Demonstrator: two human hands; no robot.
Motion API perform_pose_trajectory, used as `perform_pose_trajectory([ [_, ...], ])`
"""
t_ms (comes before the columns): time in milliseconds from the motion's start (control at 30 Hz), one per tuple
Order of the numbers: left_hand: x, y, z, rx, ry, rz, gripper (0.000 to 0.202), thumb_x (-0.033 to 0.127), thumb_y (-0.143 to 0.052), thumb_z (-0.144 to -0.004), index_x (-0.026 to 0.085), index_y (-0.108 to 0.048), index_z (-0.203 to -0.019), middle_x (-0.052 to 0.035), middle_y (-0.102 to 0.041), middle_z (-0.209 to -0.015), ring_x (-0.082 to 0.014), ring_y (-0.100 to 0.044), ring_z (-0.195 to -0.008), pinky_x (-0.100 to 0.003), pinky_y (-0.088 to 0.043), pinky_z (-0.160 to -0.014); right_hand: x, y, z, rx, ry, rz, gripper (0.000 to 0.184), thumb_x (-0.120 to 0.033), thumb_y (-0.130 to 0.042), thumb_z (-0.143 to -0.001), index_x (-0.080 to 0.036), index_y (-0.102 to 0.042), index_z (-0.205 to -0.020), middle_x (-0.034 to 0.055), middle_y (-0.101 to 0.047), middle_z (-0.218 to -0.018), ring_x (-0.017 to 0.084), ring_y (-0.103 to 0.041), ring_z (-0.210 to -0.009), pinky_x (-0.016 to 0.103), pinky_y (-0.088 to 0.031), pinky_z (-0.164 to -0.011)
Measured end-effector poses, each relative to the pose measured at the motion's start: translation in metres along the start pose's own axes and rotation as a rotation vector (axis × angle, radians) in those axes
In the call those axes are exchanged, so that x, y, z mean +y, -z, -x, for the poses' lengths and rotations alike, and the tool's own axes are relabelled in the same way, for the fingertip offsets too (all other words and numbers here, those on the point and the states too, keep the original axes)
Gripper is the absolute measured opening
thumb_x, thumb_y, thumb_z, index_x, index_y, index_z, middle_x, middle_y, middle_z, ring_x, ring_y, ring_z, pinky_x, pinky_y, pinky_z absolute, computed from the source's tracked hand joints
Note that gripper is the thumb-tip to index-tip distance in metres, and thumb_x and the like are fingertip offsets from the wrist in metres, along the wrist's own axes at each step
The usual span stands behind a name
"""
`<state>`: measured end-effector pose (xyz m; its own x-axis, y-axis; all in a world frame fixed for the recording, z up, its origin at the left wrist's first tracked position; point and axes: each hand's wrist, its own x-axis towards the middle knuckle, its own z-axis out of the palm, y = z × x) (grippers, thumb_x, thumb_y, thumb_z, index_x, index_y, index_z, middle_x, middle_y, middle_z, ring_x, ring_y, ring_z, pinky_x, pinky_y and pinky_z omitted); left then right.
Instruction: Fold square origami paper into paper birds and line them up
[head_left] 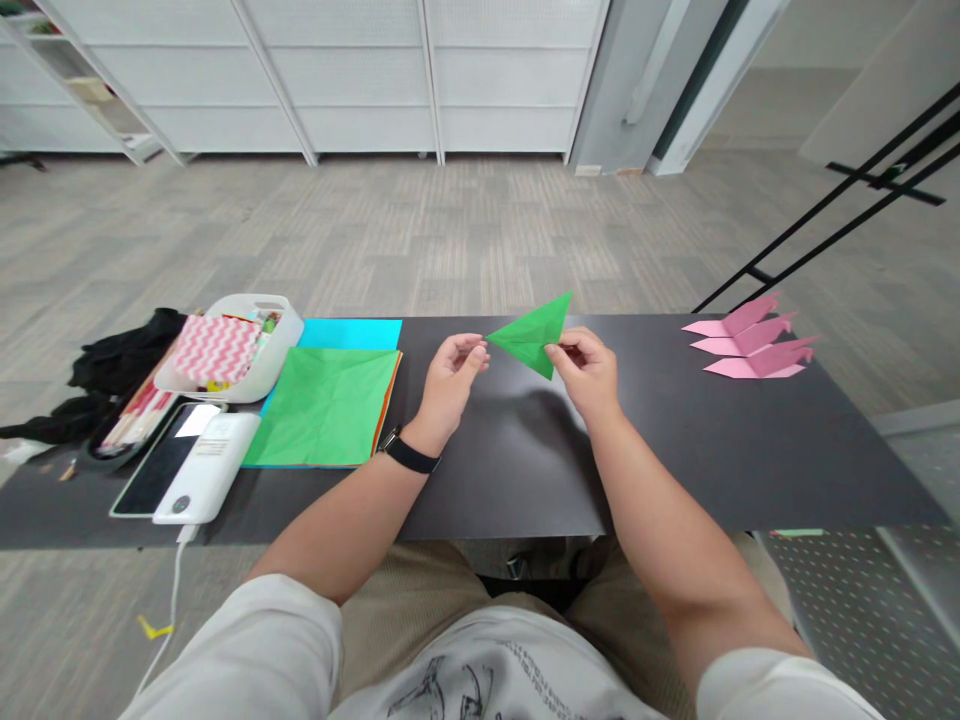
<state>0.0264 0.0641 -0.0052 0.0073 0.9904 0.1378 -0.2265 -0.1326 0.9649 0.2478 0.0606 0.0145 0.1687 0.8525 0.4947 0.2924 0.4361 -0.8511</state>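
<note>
A green folded paper [531, 335], pointed at its left end and creased across the middle, is held up above the dark table. My left hand [452, 378], with a black watch on its wrist, is closed at the paper's left tip, thumb and finger pinching there. On the other side my right hand [591, 372] pinches the right edge between thumb and bent fingers. Left of my left hand lies a stack of square paper, with a creased green sheet [324, 408] on top and a blue sheet [364, 333] sticking out behind.
Three pink folded paper figures [757, 357] stand in a row at the table's right. At the left are a white basket [279, 360], a phone [150, 475], a white power bank [206, 470] with a cable, and black cloth [124, 360]. The dark table [495, 490] ends close to my lap.
</note>
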Motion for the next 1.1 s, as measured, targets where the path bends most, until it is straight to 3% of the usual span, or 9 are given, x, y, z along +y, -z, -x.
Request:
perform_pose_trajectory([
  [133, 0.003, -0.004, 0.004, -0.023, 0.154, 0.130, 0.039, 0.052, -0.080, -0.094, 0.024, -0.065, -0.117, -0.0049, -0.071, -0.117, -0.0165, -0.073, -0.100, -0.037, -0.064, -0.095, -0.008, -0.007, 0.007, -0.056, 0.041, 0.004, 0.020, -0.047, -0.077, -0.090, -0.027, -0.074, -0.086, 0.0049, -0.070, -0.090, 0.021, -0.064, -0.078, 0.037, -0.057, -0.070],
  [300, 0.002, -0.001, 0.002, -0.016, 0.231, 0.249, 0.038, 0.049, -0.087, -0.088, 0.022, -0.067, -0.105, -0.0009, -0.070, -0.099, -0.0126, -0.070, -0.088, -0.029, -0.062, -0.085, -0.010, -0.012, 0.011, -0.179, -0.005, -0.020, 0.031, -0.058, -0.078, -0.088, -0.027, -0.076, -0.088, 0.0047, -0.071, -0.088, 0.021, -0.065, -0.078, 0.037, -0.058, -0.070],
  [433, -0.002, 0.002, -0.001, -0.042, 0.251, 0.322, 0.039, 0.050, -0.088, -0.087, 0.021, -0.067, -0.104, 0.0006, -0.069, -0.092, -0.0113, -0.068, -0.085, -0.026, -0.060, -0.082, -0.009, -0.011, 0.010, -0.225, -0.075, -0.143, 0.044, -0.071, -0.071, -0.091, -0.027, -0.078, -0.092, 0.0050, -0.073, -0.092, 0.021, -0.067, -0.080, 0.038, -0.058, -0.076],
  [700, -0.003, 0.001, -0.001, -0.067, 0.249, 0.308, 0.036, 0.050, -0.084, -0.091, 0.022, -0.065, -0.104, 0.0007, -0.069, -0.094, -0.0119, -0.067, -0.087, -0.026, -0.058, -0.083, -0.002, -0.011, 0.008, -0.189, -0.181, -0.165, 0.054, -0.081, -0.073, -0.083, -0.027, -0.073, -0.089, 0.0017, -0.069, -0.082, 0.020, -0.061, -0.072, 0.035, -0.055, -0.068],
  [867, -0.002, 0.001, -0.001, -0.067, 0.257, 0.257, 0.035, 0.051, -0.081, -0.093, 0.023, -0.064, -0.104, -0.0001, -0.069, -0.095, -0.0128, -0.068, -0.088, -0.027, -0.058, -0.083, 0.002, -0.012, 0.008, -0.197, -0.173, -0.154, 0.047, -0.074, -0.071, -0.087, -0.027, -0.071, -0.087, 0.0013, -0.067, -0.080, 0.020, -0.062, -0.073, 0.036, -0.056, -0.070],
  [1100, -0.002, 0.001, -0.001, -0.033, 0.199, 0.201, 0.033, 0.050, -0.083, -0.092, 0.023, -0.067, -0.104, 0.0007, -0.069, -0.092, -0.0116, -0.067, -0.084, -0.024, -0.057, -0.078, 0.005, -0.007, 0.004, -0.227, -0.023, -0.042, 0.019, -0.044, -0.073, -0.087, -0.027, -0.073, -0.093, 0.0049, -0.070, -0.100, 0.020, -0.067, -0.089, 0.034, -0.057, -0.077],
])
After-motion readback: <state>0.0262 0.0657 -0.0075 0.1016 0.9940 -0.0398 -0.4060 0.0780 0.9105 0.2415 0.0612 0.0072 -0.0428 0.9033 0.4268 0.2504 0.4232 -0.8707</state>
